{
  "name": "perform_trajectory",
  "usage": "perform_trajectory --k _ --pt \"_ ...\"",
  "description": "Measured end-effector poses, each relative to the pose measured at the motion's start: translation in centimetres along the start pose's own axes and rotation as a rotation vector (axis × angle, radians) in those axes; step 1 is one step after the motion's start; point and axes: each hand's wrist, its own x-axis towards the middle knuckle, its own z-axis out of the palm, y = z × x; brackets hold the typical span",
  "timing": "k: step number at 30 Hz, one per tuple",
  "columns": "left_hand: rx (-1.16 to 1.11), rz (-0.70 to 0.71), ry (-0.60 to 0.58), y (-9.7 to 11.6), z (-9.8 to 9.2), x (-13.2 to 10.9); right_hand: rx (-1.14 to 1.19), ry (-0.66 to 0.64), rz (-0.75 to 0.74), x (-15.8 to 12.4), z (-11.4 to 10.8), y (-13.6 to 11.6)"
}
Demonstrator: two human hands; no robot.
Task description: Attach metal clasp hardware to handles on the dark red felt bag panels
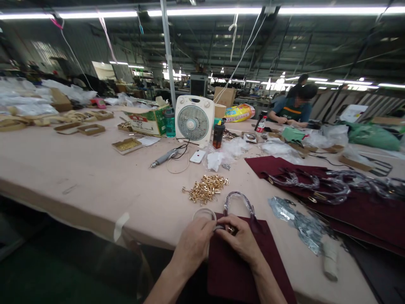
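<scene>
A dark maroon bag panel [228, 270] lies at the table's front edge, with a plastic-wrapped handle [238, 195] arching from its far end. My left hand [196, 238] is closed at the panel's left edge, gripping a pale ring-shaped roll [204, 210] that shows beyond the fingers. Over the panel, my right hand [242, 238] has its fingers bent and pinched around a small gold-coloured metal piece [232, 230]. A short grey strip [219, 227] shows between both hands. Just beyond them is a heap of gold metal fittings [206, 188].
Stacked maroon panels with wrapped handles [316, 185] lie at right, near flat grey metal plates [297, 221] and a cloth-like roll [330, 259]. Farther back are a fan [193, 120], a phone [198, 156], a corded electric screwdriver [164, 158] and a bottle [218, 134]. A co-worker [295, 105] sits beyond.
</scene>
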Motion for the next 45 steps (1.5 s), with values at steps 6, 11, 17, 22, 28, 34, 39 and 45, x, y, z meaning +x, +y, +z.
perform_trajectory --k 6,11,17,22,28,34,39,45 --pt "0.027 0.01 0.017 -0.2 -0.4 -0.2 -0.048 -0.014 -0.056 0.0 0.3 0.3" --pt "-0.024 0.014 0.047 -0.2 -0.6 -0.2 -0.035 -0.022 -0.103 -0.1 0.3 0.4" --pt "-0.041 0.027 -0.007 -0.6 -1.2 -0.1 -0.079 -0.053 -0.137 -0.5 0.4 0.3" --pt "0.056 0.038 -0.113 -1.1 -1.4 0.0 -0.082 -0.057 -0.14 -0.6 0.5 0.3" --pt "0.131 0.089 -0.113 -1.2 -0.9 0.4 -0.076 -0.073 -0.139 -0.6 0.5 0.3" --pt "-0.041 0.034 -0.137 -1.5 -1.0 0.9 -0.073 -0.069 -0.154 -0.7 0.3 0.0" --pt "-0.276 -0.122 -0.209 -2.2 -0.9 1.5 -0.079 -0.048 -0.233 -0.9 0.2 0.4" --pt "-0.33 -0.233 -0.208 -2.5 -0.6 1.8 -0.144 -0.017 -0.356 -0.9 0.5 0.8"
